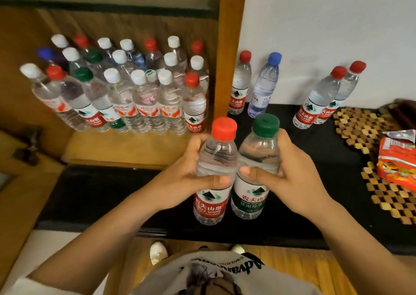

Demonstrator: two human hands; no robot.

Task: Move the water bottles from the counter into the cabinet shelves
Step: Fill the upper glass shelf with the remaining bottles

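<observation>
Head view: two bottles held upright, touching, above the counter's front edge.
Left hand: grips red-cap bottle.
Right hand: grips green-cap bottle.

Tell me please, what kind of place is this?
Probably a home or small pantry: a wooden cabinet shelf packed with water bottles, a black counter, and a noodle packet on a woven mat.

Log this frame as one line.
left hand: holds red-cap bottle | right hand: holds green-cap bottle | above counter
</observation>
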